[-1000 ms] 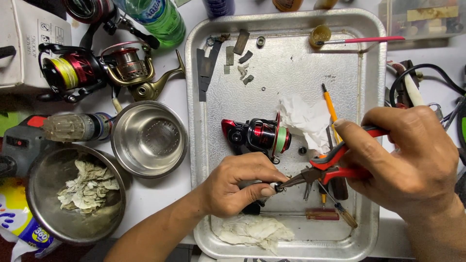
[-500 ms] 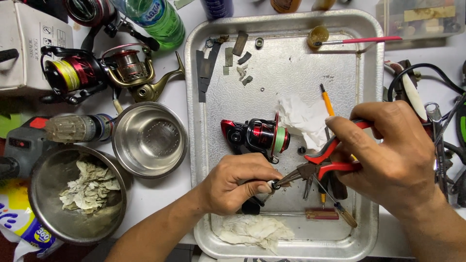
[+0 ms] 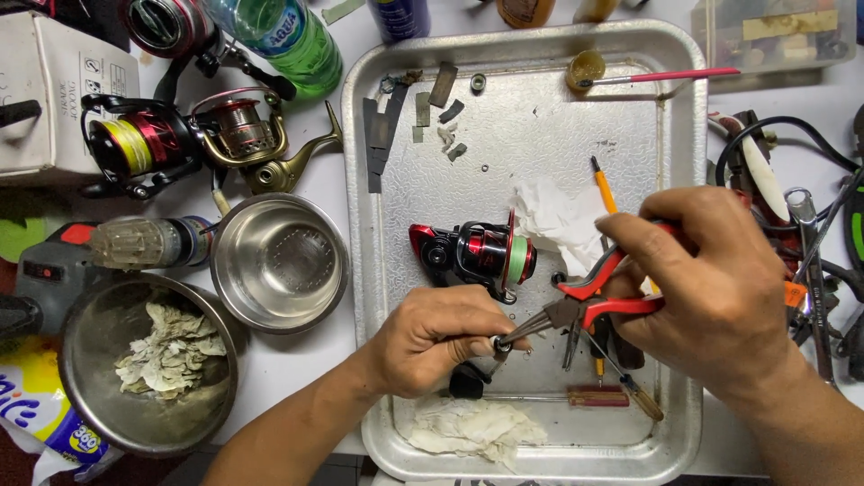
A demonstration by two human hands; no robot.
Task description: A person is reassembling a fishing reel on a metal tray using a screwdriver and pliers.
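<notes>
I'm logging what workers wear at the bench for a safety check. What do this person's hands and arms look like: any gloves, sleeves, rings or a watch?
Both are bare. The left hand and right hand have no gloves, and no rings show on the fingers. Both forearms are uncovered as far as the picture's edge, with no sleeves, watch or wristband in view.

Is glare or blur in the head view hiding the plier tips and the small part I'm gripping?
Head view: even overhead light, only mild sheen on the metal tray; pliers and left hand are sharp; the small part is tiny, mostly hidden by fingers; right hand casts soft shadow.
</notes>
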